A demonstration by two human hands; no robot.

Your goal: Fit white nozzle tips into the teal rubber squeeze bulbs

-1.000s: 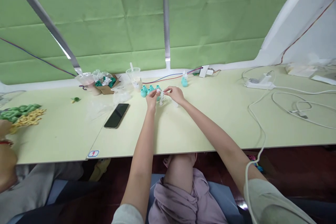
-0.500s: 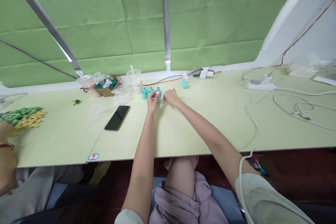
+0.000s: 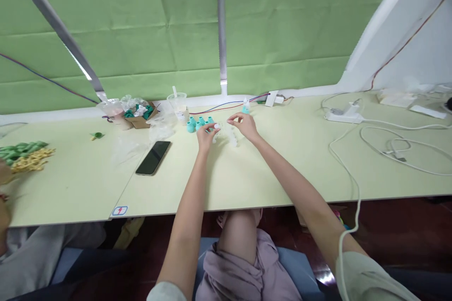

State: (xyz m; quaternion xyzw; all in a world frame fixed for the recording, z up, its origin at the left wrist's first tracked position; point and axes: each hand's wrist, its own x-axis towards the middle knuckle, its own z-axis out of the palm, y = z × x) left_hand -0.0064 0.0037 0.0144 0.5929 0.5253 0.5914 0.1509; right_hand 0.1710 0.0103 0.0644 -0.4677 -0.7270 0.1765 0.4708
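My left hand pinches a small round white piece between thumb and fingertips. Just right of it, my right hand is raised a little, thumb and forefinger pressed together; whatever lies between them is too small to make out. Below and between the hands, several small whitish translucent pieces lie on the table. Several turquoise bulb-shaped pieces with narrow necks stand grouped behind my left hand. Beyond my right hand stands a turquoise piece with a clear-white top, partly covered by the fingers.
A phone lies left of my forearm. Plastic cups, a crumpled clear bag and a cardboard box line the back. White cables and a power strip occupy the right. At far left, a co-worker's arm is beside green and yellow pieces.
My right hand has moved right and lifted away from my left hand, uncovering whitish pieces on the table. My left hand stays nearly in place with the white piece. The view has shifted slightly.
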